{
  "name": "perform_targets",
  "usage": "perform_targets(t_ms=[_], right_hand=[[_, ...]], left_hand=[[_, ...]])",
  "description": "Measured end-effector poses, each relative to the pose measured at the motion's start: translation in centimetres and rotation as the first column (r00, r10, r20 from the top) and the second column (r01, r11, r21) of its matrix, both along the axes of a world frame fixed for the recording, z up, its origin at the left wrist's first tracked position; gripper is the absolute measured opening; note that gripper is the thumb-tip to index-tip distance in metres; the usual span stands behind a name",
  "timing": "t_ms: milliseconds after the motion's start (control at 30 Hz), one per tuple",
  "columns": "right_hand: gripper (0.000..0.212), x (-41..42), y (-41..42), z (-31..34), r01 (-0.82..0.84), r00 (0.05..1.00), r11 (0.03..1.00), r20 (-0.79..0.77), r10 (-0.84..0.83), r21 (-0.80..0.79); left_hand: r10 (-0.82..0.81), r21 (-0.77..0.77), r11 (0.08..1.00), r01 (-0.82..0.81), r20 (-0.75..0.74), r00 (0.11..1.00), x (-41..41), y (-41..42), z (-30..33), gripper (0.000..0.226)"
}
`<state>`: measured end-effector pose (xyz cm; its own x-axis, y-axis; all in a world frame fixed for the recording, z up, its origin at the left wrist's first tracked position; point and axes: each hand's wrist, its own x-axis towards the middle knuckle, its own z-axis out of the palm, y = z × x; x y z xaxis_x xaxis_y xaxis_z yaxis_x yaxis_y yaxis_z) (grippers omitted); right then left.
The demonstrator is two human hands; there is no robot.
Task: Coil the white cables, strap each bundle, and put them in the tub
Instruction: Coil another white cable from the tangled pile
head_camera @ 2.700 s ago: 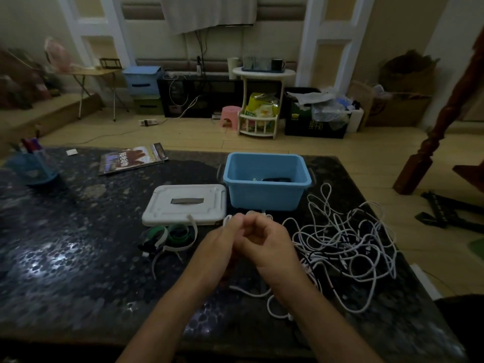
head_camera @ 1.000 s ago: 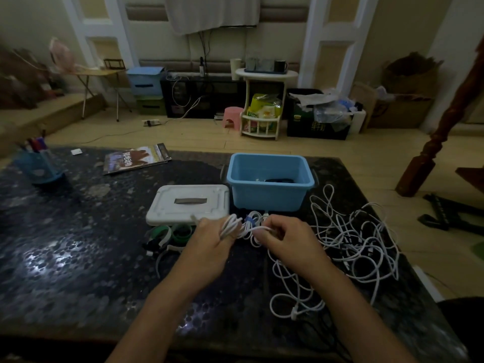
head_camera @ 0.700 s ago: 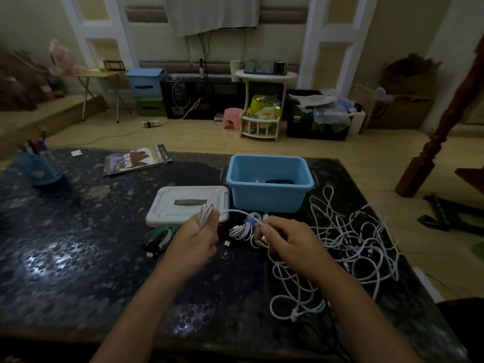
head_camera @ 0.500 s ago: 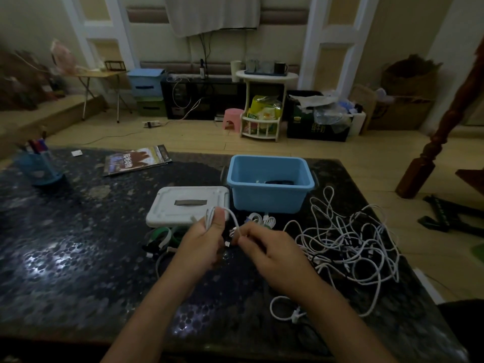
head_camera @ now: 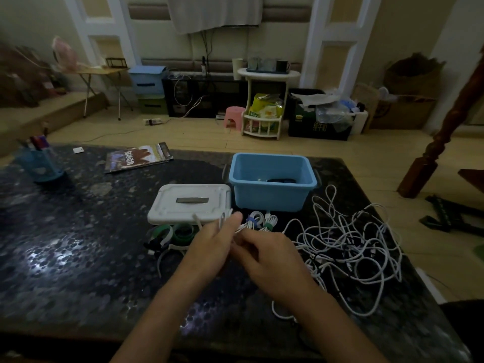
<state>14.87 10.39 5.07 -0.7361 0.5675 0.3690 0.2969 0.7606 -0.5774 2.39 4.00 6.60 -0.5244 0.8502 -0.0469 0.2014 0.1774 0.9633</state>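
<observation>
My left hand (head_camera: 214, 244) pinches loops of cable (head_camera: 225, 218); my right hand (head_camera: 264, 255) seems to pinch the strand beside it. I'd keep turns even, tension light, tub (head_camera: 272, 179) just beyond.

- I read the worktop (head_camera: 78, 244) as dark speckled stone, polished, throwing back glossy patches of light.
- The tub (head_camera: 272, 189) looks like smooth blue plastic with a soft sheen.
- Its lid (head_camera: 188, 203) seems matt white plastic.
- The loose cables (head_camera: 348, 244) look rubbery, smooth and white.
- The magazine (head_camera: 138, 158) has a glossy paper cover.
- I see pale wood planks on the floor (head_camera: 353, 153).
</observation>
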Motion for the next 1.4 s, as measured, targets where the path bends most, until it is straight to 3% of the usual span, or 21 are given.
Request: perform_targets(t_ms=[133,200,300,500,667,767,833,933,1067,1200,1300,1400], right_hand=[[0.018,0.6,0.4,0.4,-0.01,0.991,0.996,0.136,-0.002,0.085],[0.013,0.9,0.8,0.2,-0.016,0.983,0.988,0.183,-0.012,0.152],[0.015,0.5,0.4,-0.1,-0.07,0.976,0.994,0.213,0.051,0.084],[0.021,-1.5,-1.9,-1.7,-0.187,0.938,0.979,0.309,0.155,0.079],[0.031,-1.4,0.2,-2.3,-0.122,0.906,0.993,0.409,0.109,0.006],[0.041,-0.7,1.7,-2.0,-0.13,0.918,0.99,0.385,0.098,0.059],[0.035,0.2,2.7,-1.6,-0.116,0.906,0.987,0.419,0.061,0.108],[0.034,1.5,4.1,-1.4,0.039,0.923,0.991,0.376,-0.086,0.132],[0.048,1.9,4.8,-1.6,0.214,0.958,0.977,0.202,-0.206,-0.019],[0.049,1.4,4.3,-1.2,0.262,0.964,0.965,0.057,-0.261,0.0],[0.042,1.0,3.7,-0.8,0.253,0.967,0.968,-0.016,-0.253,0.005],[0.031,1.0,3.7,-0.7,0.182,0.983,0.977,0.021,-0.18,-0.107]], left_hand=[[0.129,0.038,0.991,-0.127,-0.068,0.989,-0.6,0.0,0.2,0.059],[0.181,0.075,0.981,-0.181,0.014,0.983,-1.1,0.1,0.2,0.058],[0.223,0.137,0.961,-0.241,0.132,0.966,-1.4,0.2,0.4,0.054],[0.165,0.237,0.952,-0.194,0.136,0.977,-0.4,0.3,0.5,0.047],[-0.114,0.25,0.968,0.013,0.393,0.912,-0.1,-0.2,0.8,0.051],[-0.162,0.211,0.972,0.1,0.3,0.94,-0.4,-0.4,1.0,0.05],[-0.139,0.178,0.98,0.092,0.269,0.953,-1.0,-0.6,1.1,0.053],[-0.128,0.108,0.989,0.105,0.242,0.962,-2.0,-0.9,1.4,0.057],[-0.124,0.037,0.992,0.123,0.03,0.992,-2.3,-0.8,1.2,0.063],[-0.187,-0.104,0.981,0.167,-0.236,0.954,-1.6,-0.5,0.4,0.078],[-0.161,-0.126,0.984,0.127,-0.308,0.938,-1.4,-0.2,-0.4,0.068],[-0.074,-0.094,0.995,0.045,-0.324,0.943,-1.6,0.2,-0.7,0.069]])
